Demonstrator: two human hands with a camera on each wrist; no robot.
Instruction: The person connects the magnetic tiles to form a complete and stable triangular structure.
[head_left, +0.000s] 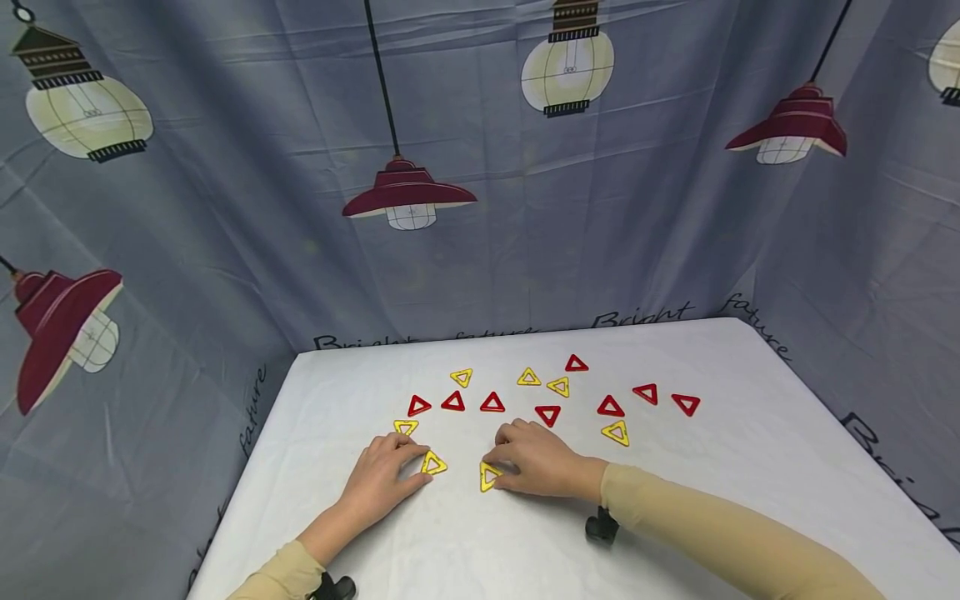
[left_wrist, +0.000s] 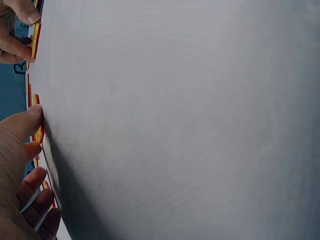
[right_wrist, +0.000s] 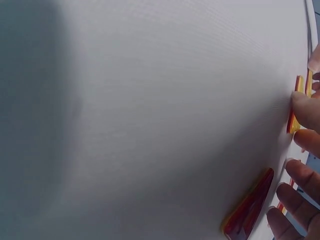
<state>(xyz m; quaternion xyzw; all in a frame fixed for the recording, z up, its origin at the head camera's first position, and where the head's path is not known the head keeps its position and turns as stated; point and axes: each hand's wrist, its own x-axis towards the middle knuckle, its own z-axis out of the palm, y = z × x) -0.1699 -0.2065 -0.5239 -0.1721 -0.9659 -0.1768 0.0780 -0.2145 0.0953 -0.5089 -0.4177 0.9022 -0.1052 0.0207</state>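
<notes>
My left hand (head_left: 384, 477) pinches a yellow triangular frame piece (head_left: 437, 470) between thumb and index finger near the middle of the table. A short gap to its right, my right hand (head_left: 542, 460) pinches a second yellow triangular frame piece (head_left: 483, 477) by its right side. In the left wrist view the left piece (left_wrist: 37, 131) appears nearly edge-on, with a red layer along its yellow side. The right wrist view shows the other piece (right_wrist: 296, 120) under the thumb, also red along one side. Another yellow triangle (head_left: 406, 422) lies just beyond the left fingers.
Several red triangles, among them one (head_left: 492, 408) at the middle and one (head_left: 686, 412) at the right, lie across the table (head_left: 337, 392). Yellow ones are scattered among them, such as one (head_left: 616, 442) right of my right hand. A patterned curtain (head_left: 480, 267) surrounds the table.
</notes>
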